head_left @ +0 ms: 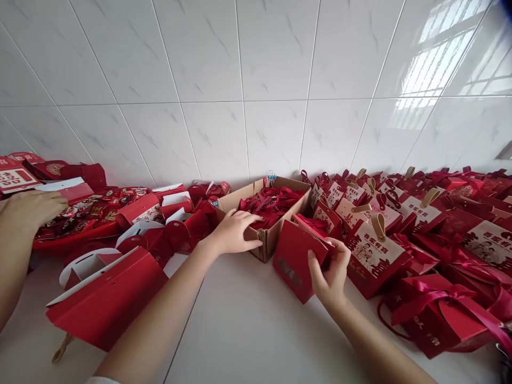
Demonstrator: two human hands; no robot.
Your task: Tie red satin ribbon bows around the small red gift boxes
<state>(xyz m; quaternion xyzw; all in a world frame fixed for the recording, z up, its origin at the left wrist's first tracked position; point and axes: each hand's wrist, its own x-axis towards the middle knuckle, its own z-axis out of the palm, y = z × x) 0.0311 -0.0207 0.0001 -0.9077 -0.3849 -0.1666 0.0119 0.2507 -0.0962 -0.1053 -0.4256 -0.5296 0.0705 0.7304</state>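
My left hand (236, 232) lies palm down on the near rim of a cardboard box (267, 244) full of red ribbons (269, 205). Its fingers are stretched out and hold nothing. My right hand (330, 274) grips the right edge of a small red gift box (294, 258), which stands on the white table just right of the cardboard box. The thumb and fingers pinch the box's top flap.
Another person's hand (34, 208) reaches over red stickers and flat red boxes (108, 298) at the left. Many finished red gift boxes with ribbons and handles (376, 250) crowd the right side. A white tiled wall (256, 80) stands behind the table (248, 320).
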